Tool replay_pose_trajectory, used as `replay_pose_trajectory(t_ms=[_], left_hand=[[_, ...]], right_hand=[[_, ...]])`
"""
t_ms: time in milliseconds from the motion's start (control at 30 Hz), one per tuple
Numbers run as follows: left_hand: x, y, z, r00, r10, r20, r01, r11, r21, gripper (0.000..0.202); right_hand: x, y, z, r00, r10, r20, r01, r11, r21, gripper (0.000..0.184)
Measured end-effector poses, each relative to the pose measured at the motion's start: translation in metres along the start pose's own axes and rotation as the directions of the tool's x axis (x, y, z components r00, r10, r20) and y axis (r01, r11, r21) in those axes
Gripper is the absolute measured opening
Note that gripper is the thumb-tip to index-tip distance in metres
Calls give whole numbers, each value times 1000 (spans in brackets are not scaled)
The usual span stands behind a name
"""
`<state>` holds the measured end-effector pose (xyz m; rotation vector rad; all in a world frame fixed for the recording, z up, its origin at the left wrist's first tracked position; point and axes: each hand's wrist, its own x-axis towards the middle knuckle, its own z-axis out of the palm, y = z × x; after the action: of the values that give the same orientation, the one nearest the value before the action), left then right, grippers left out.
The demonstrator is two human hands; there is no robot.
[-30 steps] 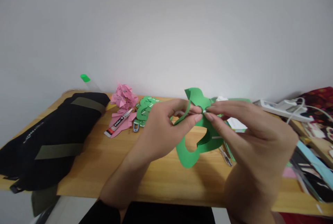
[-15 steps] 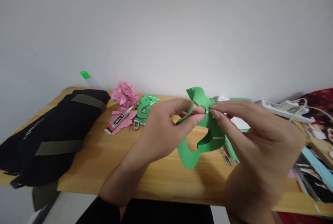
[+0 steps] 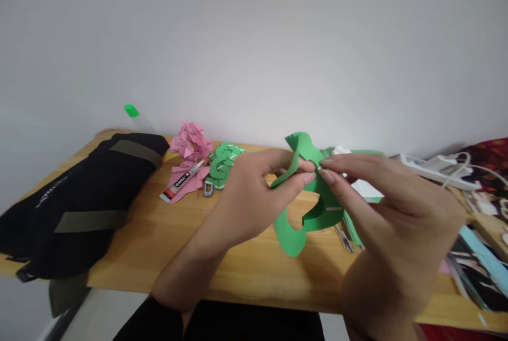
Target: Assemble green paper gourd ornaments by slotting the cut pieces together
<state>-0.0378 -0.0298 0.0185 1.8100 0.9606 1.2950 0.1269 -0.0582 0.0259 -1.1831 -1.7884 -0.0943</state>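
Observation:
A curled green paper cutout (image 3: 291, 235) with rounded lobes and cut-out openings is held up above the wooden table. My left hand (image 3: 257, 193) pinches its middle between thumb and fingers. From the other side, the thumb and index finger of my right hand (image 3: 381, 193) pinch the same spot, the fingertips of both hands almost meeting. A short white strip shows on the paper's lower right part. What lies right under the fingertips is hidden.
Left on the wooden table (image 3: 159, 246) lie a black bag (image 3: 91, 198), crumpled pink paper (image 3: 191, 141), a B-7000 glue tube (image 3: 182, 181) and green paper pieces (image 3: 222, 164). A pen (image 3: 344, 239) lies behind my right hand, near a white power strip (image 3: 432, 173).
Both hands stay pinched on the green paper at nearly the same place. The fingertips have shifted very slightly; the view has moved a little.

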Motion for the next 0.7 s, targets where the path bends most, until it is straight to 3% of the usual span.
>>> replay_pose_trajectory(t_ms=[700], left_hand=[[0,2,0,1000,4,-13,-3,1000,11,8]], right_hand=[[-1,-1,0,1000,17,-15,-17,1000,20,13]])
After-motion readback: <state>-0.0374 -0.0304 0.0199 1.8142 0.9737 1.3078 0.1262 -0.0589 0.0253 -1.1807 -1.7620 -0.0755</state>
